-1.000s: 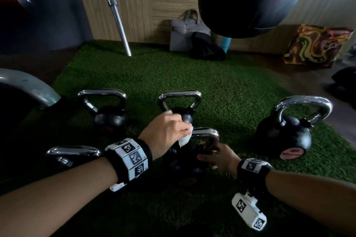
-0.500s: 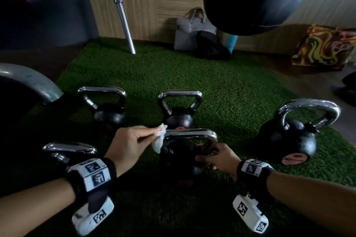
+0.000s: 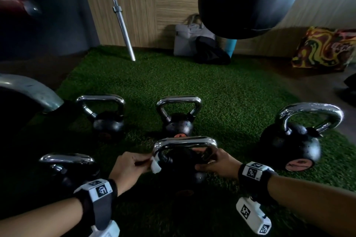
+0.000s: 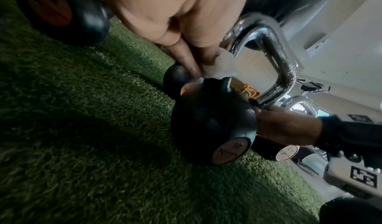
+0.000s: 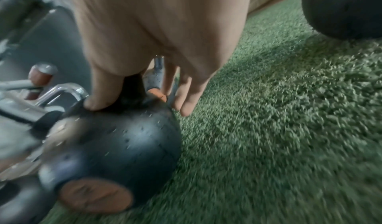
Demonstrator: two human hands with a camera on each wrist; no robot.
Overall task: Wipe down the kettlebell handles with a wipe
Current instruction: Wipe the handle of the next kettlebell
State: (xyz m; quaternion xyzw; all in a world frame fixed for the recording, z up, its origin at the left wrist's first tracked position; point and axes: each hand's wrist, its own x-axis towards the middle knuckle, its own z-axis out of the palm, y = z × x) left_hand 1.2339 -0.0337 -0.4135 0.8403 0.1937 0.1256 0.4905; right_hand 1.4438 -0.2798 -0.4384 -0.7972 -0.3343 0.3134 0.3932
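The near black kettlebell [image 3: 181, 169] stands on green turf, its chrome handle [image 3: 185, 141] upright. My left hand [image 3: 148, 163] pinches a small white wipe [image 3: 155, 166] against the bottom of the handle's left leg. The left wrist view shows the wipe [image 4: 219, 67] bunched between my fingertips [image 4: 190, 64] where the handle [image 4: 275, 61] meets the bell [image 4: 211, 118]. My right hand [image 3: 204, 159] holds the bell at the handle's right leg. In the right wrist view its thumb [image 5: 101, 96] presses on the bell [image 5: 124, 145] and the fingers [image 5: 186, 96] reach down the far side.
Several more chrome-handled kettlebells stand around: back left [image 3: 108, 121], back middle [image 3: 178, 121], right [image 3: 290, 144], near left [image 3: 67, 167]. A black punching bag [image 3: 246, 0] hangs overhead. A barbell [image 3: 119, 15], bags [image 3: 192, 44] and a patterned cushion [image 3: 323, 48] line the wall.
My left hand has carried the wipe from the handle's right corner leftward along the top and down to the foot of its left leg. The right hand has stayed on the bell.
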